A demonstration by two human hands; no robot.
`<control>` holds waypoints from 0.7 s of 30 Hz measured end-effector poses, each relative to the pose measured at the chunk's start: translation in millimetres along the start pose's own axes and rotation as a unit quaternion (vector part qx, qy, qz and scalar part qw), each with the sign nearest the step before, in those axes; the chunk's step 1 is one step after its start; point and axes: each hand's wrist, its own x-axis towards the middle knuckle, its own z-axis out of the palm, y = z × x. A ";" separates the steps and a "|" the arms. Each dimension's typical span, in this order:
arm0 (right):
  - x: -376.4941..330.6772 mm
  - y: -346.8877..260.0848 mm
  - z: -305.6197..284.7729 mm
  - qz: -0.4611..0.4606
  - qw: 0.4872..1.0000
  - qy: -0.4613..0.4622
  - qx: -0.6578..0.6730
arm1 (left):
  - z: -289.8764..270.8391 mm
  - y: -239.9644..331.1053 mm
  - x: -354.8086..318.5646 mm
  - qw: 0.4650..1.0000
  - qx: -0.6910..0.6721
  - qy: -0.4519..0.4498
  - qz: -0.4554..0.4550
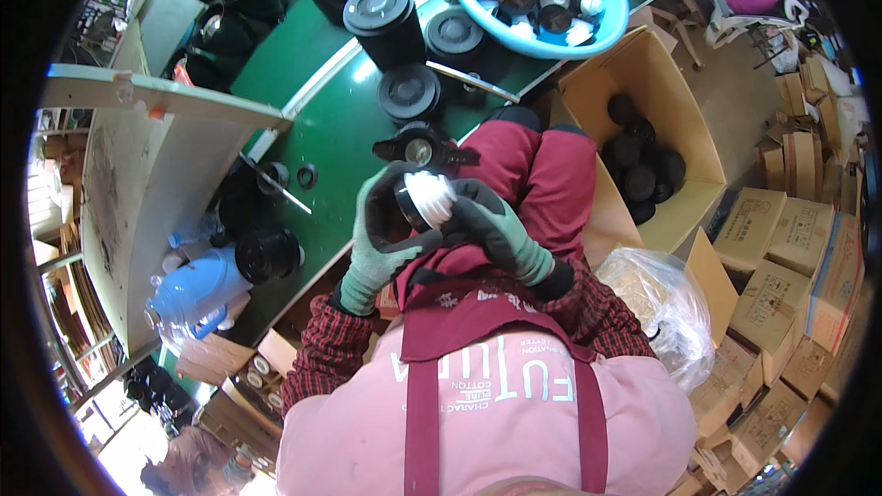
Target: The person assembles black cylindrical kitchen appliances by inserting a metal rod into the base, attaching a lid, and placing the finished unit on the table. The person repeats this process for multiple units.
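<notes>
In front of my lap, both gloved hands are closed around a stopper (429,200) with white screw threads and a black end. My left hand (378,231) wraps its left side, fingers above and thumb below. My right hand (501,228) grips it from the right; some of those fingertips are hidden. Just beyond the hands, at the bench edge, is a black lid piece (420,150) with a round middle and side projections. Farther off on the green bench (344,115) stand a black round-lidded container (380,14) and another black round lid (410,94).
A light blue basin (466,14) of white-and-black stoppers stands at the far edge. Right of my knees, an open cardboard box (684,101) holds black round pieces. A blue jug (197,289) lies left. Stacked cartons (776,230) and a plastic bag (666,312) are at right.
</notes>
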 end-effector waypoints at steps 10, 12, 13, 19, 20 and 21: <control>81.4 -2.0 -53.5 -0.177 0.663 0.112 -0.719 | 11.7 29.3 91.7 0.748 0.655 -0.107 -0.028; 81.0 -0.9 -53.7 -0.187 0.663 0.117 -0.715 | 10.6 33.9 99.3 0.734 0.665 -0.126 -0.055; 82.8 3.2 -57.9 -0.205 0.659 0.124 -0.713 | 9.2 34.5 100.2 0.727 0.669 -0.139 -0.071; 90.8 23.9 -70.2 -0.241 0.642 0.158 -0.711 | -4.3 21.9 98.1 0.748 0.643 -0.165 0.023; 87.4 19.6 -66.8 -0.232 0.655 0.154 -0.702 | -4.8 23.7 101.8 0.746 0.640 -0.183 0.000; 88.1 13.8 -67.3 -0.228 0.663 0.148 -0.697 | -5.3 25.1 106.4 0.746 0.637 -0.194 -0.018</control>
